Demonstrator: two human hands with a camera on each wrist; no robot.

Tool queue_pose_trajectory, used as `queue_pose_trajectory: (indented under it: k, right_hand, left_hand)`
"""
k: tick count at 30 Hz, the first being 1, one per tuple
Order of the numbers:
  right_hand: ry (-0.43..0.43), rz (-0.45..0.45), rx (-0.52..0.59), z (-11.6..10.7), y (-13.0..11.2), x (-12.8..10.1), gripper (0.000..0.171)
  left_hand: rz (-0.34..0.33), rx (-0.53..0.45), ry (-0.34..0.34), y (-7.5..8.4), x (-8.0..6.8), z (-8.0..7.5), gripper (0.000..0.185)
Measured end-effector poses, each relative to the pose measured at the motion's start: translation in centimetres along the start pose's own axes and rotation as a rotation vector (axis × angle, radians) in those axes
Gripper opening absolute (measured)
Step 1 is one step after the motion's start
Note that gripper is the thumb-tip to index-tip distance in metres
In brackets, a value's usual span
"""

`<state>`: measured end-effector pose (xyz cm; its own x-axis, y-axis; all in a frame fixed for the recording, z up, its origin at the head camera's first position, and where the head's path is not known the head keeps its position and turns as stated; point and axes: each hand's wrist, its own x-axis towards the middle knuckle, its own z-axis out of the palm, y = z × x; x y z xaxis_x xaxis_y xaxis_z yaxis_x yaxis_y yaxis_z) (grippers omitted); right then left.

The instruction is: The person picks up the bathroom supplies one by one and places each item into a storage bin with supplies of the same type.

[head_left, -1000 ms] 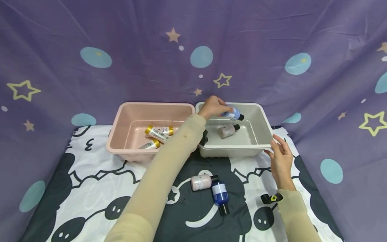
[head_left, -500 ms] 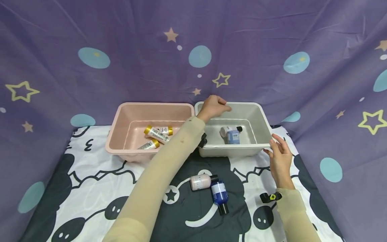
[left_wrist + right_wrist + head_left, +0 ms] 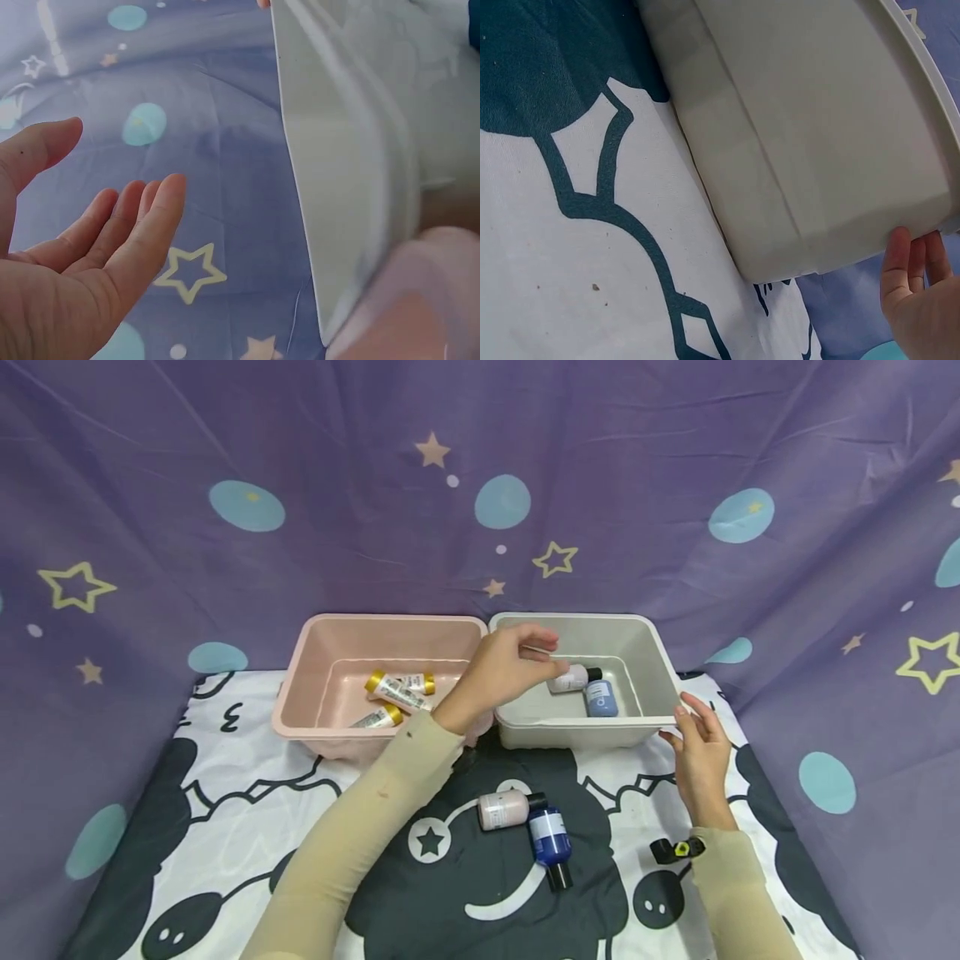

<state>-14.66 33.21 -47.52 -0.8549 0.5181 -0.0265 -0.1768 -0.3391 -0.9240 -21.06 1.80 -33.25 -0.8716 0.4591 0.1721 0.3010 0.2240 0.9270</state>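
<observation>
My left hand [image 3: 506, 668] hangs above the adjoining rims of the two bins with nothing in it; in the left wrist view its thumb and fingers are spread apart. At the front right corner of the white bin [image 3: 585, 723], my right hand [image 3: 701, 764] holds the rim, thumb on the outer wall in the right wrist view. Inside this bin lie a pale pink bottle [image 3: 568, 679] with a black cap and a light blue bottle [image 3: 601, 699], side by side.
Left of the white bin stands a pink bin [image 3: 337, 734] holding several gold-capped tubes [image 3: 397, 693]. On the sheep-print cloth in front lie another pale pink bottle [image 3: 502, 810] and a dark blue bottle [image 3: 550, 839]. A purple curtain [image 3: 360, 527] hangs behind.
My left hand let go of the light blue bottle, which dropped into the white bin beside the pale pink one. The hand then drew back left and nearer. My right hand stays at the corner.
</observation>
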Motion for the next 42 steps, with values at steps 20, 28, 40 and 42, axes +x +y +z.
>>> queue_pose_trajectory:
  k: [20, 28, 40, 42]
  right_hand:
    - [-0.004, 0.000, 0.018, 0.0, 0.2, -0.1, 0.040]
    - [0.004, 0.004, 0.022, 0.1, 0.2, -0.1, 0.042]
    - [0.012, -0.008, -0.015, 0.0, 0.3, -0.2, 0.040]
    - [0.009, -0.003, -0.010, 0.0, 0.4, -0.2, 0.041]
  left_hand:
    - [-0.061, -0.249, -0.033, -5.9, -12.8, 1.3, 0.045]
    - [-0.115, -0.117, 0.025, -9.9, -15.1, 2.3, 0.046]
    - [-0.198, -0.024, -0.051, -14.0, -16.6, 3.5, 0.053]
    - [-0.210, -0.003, -0.069, -14.3, -16.7, 3.6, 0.054]
